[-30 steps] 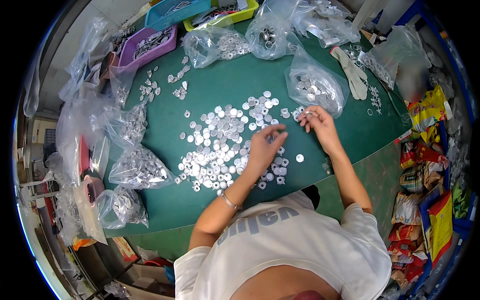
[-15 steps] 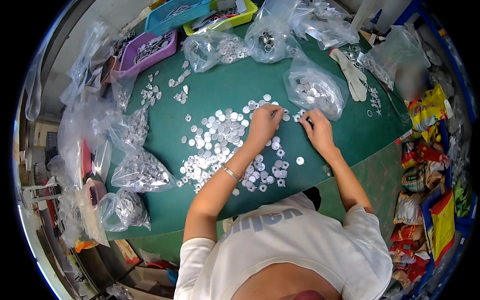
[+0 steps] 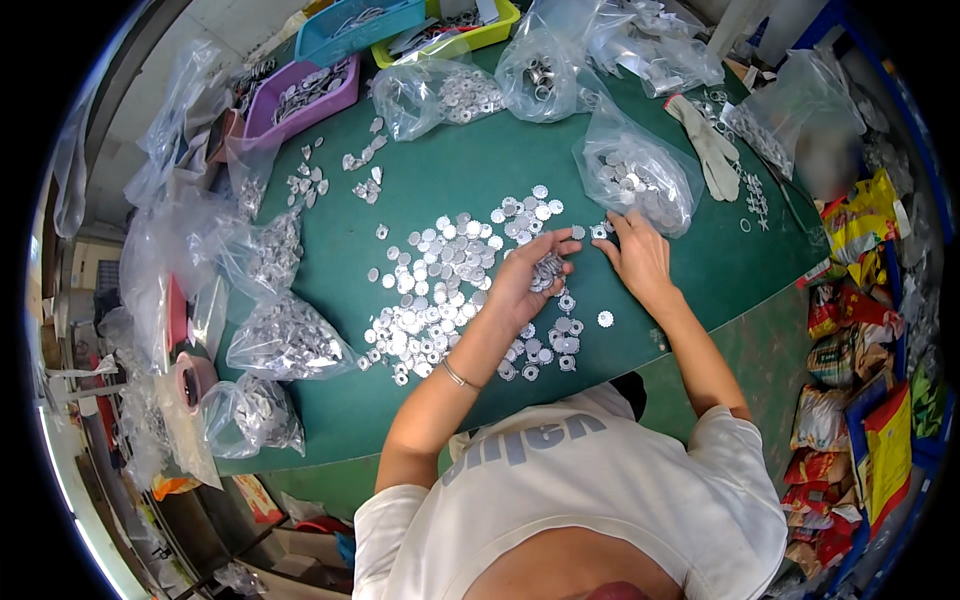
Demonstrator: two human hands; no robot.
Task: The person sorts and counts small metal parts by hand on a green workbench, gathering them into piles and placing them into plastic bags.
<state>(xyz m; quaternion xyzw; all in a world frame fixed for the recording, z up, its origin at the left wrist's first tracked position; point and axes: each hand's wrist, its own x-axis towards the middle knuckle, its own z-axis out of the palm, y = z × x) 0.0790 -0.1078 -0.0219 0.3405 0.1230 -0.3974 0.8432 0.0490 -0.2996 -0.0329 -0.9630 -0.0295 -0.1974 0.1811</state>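
My left hand [image 3: 525, 283] is turned palm up, its fingers curled round several small silvery metal discs [image 3: 546, 271]. It is above the right side of a loose pile of scalloped discs [image 3: 440, 262] on the green tabletop. Just to its right, my right hand [image 3: 640, 258] rests low with thumb and forefinger apart. A small metal piece [image 3: 600, 231] lies at those fingertips; whether they touch it I cannot tell. Another disc [image 3: 578, 232] lies between the two hands. Beyond my right hand stands a clear plastic bag of round discs [image 3: 640, 180].
Clear bags of metal parts [image 3: 285, 340] line the left side. A purple bin [image 3: 345, 92], a blue bin [image 3: 360, 35] and a yellow-green bin [image 3: 495, 32] stand at the back. A white glove [image 3: 710, 155] lies at the far right, near star-shaped pieces [image 3: 757, 205].
My left hand has rolled from knuckles-up to palm-up and come slightly nearer, showing the discs in it. My right hand has barely moved, its thumb and forefinger still by the small piece.
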